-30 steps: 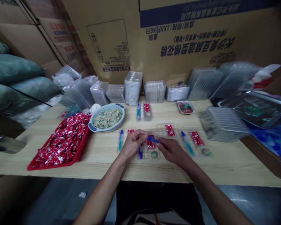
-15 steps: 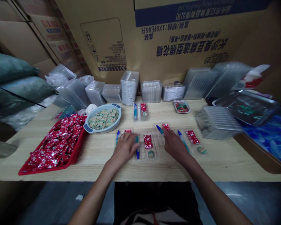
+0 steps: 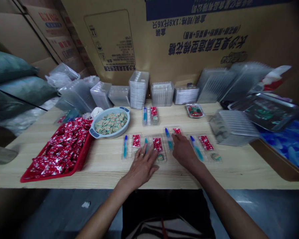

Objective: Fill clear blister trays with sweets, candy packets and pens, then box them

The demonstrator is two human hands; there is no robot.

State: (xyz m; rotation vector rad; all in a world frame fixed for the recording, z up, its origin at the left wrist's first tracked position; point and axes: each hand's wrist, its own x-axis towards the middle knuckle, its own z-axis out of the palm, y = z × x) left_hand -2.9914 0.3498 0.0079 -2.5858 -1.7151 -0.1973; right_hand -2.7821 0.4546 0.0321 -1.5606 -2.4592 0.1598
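My left hand (image 3: 141,167) lies flat and spread on the front of a clear plastic blister tray (image 3: 161,159), holding nothing. A teal-and-blue toothbrush (image 3: 146,145) sits just past its fingertips, beside a red-and-white packet (image 3: 157,144). My right hand (image 3: 183,152) rests between that tray and another clear tray (image 3: 201,151), holding nothing. Just beyond its fingers lie a blue-and-teal toothbrush (image 3: 168,138) and a red packet (image 3: 176,130). A further clear tray (image 3: 129,146) with a toothbrush and packet lies left of my left hand.
A red tray (image 3: 52,176) of red packets stands at left, beside a blue-handled bowl (image 3: 109,110) of green-wrapped sweets. Stacks of clear trays (image 3: 138,89) line the back, before cardboard boxes (image 3: 109,43). A metal tray (image 3: 262,111) sits at right.
Both hands have drawn back toward me and lowered onto the trays. The toothbrushes now lie in the tray slots, and the view has tilted slightly.
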